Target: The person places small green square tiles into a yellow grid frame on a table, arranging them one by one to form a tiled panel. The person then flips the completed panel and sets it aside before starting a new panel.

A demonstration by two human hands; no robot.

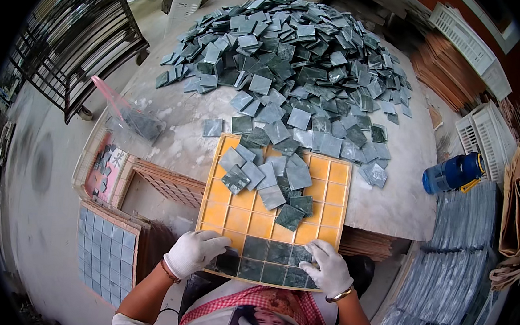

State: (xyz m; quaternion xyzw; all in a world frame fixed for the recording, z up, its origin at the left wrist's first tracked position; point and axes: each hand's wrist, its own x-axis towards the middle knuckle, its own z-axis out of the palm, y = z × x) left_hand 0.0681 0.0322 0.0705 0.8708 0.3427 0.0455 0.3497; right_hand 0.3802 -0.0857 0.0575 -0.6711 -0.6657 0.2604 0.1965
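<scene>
A yellow grid tray (pixel 240 216) with square cells rests tilted against the table's near edge and my lap. Dark green square stone tiles (pixel 254 247) fill much of its two nearest rows. At the tray's lower left, my left hand (pixel 196 253), in a white glove, has curled fingers on a dark tile partly hidden beneath them. My right hand (pixel 329 271), gloved too, pinches a tile at the lower right between thumb and fingers. Loose grey-green tiles (pixel 271 197) lie scattered over the tray's upper middle.
A large heap of tiles (pixel 282 50) covers the far table (pixel 392 202). At right are a blue bottle (pixel 454 173), stacked wrapped tile sheets (pixel 440 290) and white crates (pixel 488 136). At left stand a filled tile panel (pixel 104 251), a plastic bag (pixel 137 121) and a black rack (pixel 76 41).
</scene>
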